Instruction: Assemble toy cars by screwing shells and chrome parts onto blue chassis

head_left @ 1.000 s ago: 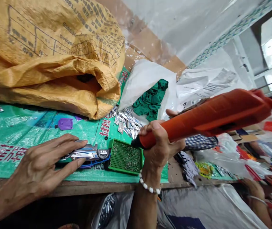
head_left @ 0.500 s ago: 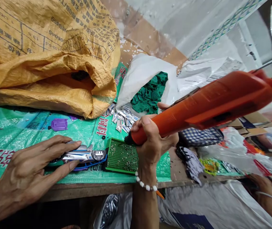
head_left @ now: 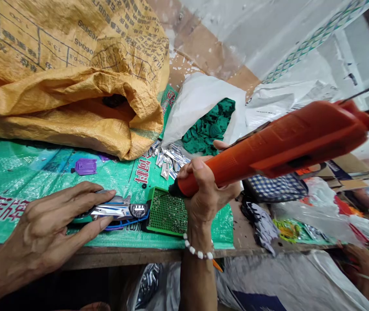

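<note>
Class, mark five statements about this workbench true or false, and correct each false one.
1. The right hand grips an orange-red tool. True.
2. The left hand rests on the yellow sack. False: it holds a silver-and-blue piece.
3. The green tray contains small bits. True.
4. The pieces showing in the open white bag are purple. False: they are green.
5. A white-beaded bracelet circles the right wrist. True.

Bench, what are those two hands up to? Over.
Left hand: fingers around silver-and-blue piece. Right hand: gripping orange tool, tip near green tray. Tray close beside the piece.
</note>
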{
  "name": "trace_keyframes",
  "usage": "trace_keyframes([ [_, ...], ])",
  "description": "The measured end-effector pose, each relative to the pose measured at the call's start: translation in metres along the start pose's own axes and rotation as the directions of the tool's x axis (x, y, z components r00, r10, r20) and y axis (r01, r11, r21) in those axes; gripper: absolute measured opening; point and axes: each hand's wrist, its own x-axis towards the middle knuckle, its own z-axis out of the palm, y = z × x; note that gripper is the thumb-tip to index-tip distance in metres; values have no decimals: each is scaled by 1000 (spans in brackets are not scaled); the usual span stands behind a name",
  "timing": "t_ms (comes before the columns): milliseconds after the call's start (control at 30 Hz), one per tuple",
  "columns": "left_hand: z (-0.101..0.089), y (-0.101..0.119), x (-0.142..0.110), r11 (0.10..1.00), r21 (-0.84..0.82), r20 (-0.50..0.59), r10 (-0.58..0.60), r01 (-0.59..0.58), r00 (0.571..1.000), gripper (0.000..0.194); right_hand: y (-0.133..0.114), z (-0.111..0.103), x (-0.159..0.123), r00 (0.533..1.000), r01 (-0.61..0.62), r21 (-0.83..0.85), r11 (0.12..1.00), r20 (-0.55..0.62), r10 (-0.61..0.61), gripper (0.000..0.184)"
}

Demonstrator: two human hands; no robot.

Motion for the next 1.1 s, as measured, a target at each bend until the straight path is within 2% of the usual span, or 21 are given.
trace_keyframes([
  [133,0,1,4,999,22,-24,42,-41,999,29,0,1,0,1000,7,-10,1000,7,-7,58],
  [600,1,4,6,1000,-9,-64,9,-9,998,26,1,2,3,1000,1,-53,999,-2,-1,57],
  [767,2,3,3,1000,-18,-59,-7,6,998,27,0,2,1,1000,13,-55,998,-4,-13,50],
  [1100,1,4,3,1000,4,-39,5,-5,999,28,-8,2,-2,1000,-1,-24,1000,30,2,47],
])
